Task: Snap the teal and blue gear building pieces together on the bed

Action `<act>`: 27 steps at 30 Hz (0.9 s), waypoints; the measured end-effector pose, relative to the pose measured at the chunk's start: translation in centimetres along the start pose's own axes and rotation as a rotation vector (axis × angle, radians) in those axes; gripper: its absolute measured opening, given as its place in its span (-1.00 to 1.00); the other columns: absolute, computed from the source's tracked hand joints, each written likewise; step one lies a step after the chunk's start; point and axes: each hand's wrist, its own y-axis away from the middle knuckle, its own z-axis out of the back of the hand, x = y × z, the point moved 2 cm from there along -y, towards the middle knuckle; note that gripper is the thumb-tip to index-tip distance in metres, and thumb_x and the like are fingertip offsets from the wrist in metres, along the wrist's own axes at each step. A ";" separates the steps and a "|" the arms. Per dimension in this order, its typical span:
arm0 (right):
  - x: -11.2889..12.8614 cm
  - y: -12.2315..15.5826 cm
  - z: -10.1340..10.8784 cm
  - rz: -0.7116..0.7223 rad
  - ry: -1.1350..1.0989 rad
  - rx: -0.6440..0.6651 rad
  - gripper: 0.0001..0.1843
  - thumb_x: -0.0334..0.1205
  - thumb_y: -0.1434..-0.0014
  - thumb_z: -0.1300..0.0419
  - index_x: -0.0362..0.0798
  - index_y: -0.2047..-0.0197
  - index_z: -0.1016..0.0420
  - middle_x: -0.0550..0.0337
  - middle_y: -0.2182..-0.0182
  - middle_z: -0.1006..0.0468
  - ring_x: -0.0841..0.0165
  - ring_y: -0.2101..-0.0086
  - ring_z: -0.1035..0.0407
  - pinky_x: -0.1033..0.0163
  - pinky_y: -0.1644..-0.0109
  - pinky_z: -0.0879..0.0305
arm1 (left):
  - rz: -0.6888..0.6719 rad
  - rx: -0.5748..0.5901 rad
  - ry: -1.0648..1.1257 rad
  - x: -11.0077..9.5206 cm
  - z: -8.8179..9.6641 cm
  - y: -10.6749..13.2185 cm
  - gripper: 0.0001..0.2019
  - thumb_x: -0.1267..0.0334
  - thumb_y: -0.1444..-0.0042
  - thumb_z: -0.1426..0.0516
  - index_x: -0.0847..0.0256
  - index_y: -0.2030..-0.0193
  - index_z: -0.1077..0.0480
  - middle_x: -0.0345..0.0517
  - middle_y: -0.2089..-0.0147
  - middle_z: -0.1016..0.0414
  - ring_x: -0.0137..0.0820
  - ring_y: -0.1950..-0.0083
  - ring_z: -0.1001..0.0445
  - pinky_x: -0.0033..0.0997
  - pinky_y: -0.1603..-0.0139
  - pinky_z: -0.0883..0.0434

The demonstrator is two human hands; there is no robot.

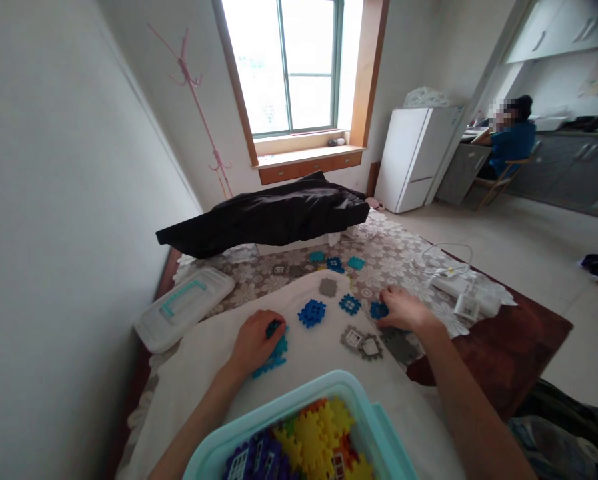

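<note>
My left hand [256, 341] is closed on a small dark blue piece over a row of light blue interlocking tiles [273, 360] on the white cloth. To the right, my right hand [403, 310] pinches a blue interlocking tile [379, 309] just above or on the cloth's edge. Between the hands lie a stack of blue window tiles [311, 313] and a single blue window tile [350, 305]. Grey tiles [361, 343], some with white window inserts, lie nearer to me, and a plain grey tile [328, 287] lies farther back. My fingertips partly hide both held pieces.
A mint-rimmed tub [346, 383] of yellow, purple and orange tiles stands closest to me. Its clear lid [183, 310] lies at left. Black fabric [269, 217] covers something at the back. A white power strip and cable [451, 287] lie right. A person [513, 140] sits far off.
</note>
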 end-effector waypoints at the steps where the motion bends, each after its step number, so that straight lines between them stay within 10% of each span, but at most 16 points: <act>1: 0.2 0.0 -0.2 0.003 0.022 -0.002 -0.45 -0.04 0.07 -0.49 -0.02 0.02 -0.56 -0.18 -0.05 -0.53 -0.08 -0.01 -0.44 0.12 0.17 -0.29 | 0.002 -0.003 0.001 0.0 0.0 0.0 -0.79 0.13 -0.34 -0.09 0.13 0.14 -0.52 -0.04 0.10 -0.62 -0.17 0.04 -0.52 -0.14 -0.07 -0.38; 14: 2.5 -1.3 1.3 0.229 -0.244 -0.164 -0.93 -0.28 -0.18 -0.26 0.00 0.30 -0.42 0.10 0.23 -0.54 0.25 0.18 -0.42 0.23 0.10 -0.23 | 0.003 -0.004 -0.004 0.2 0.0 0.0 -0.75 0.07 -0.36 -0.07 0.12 0.13 -0.52 -0.04 0.09 -0.62 -0.16 0.03 -0.52 -0.13 -0.08 -0.39; 23: 8.0 -1.4 -0.8 0.361 -0.426 -0.236 -0.69 0.07 -0.18 -0.37 0.01 0.29 -0.49 0.10 0.24 -0.56 0.21 0.20 -0.44 0.18 0.06 -0.28 | -0.008 -0.010 0.002 0.0 0.1 -0.1 -0.74 0.07 -0.35 -0.07 0.12 0.14 -0.53 -0.02 0.10 -0.63 -0.15 0.04 -0.53 -0.13 -0.07 -0.41; 27: 7.3 -3.2 -1.5 0.273 -0.574 -0.419 -0.84 -0.10 -0.34 -0.19 -0.01 0.18 -0.49 0.11 0.20 -0.56 0.25 0.18 -0.44 0.19 0.04 -0.31 | -0.001 -0.010 0.006 0.1 0.1 -0.1 -0.75 0.07 -0.35 -0.08 0.11 0.15 -0.53 -0.03 0.10 -0.63 -0.15 0.03 -0.53 -0.12 -0.07 -0.40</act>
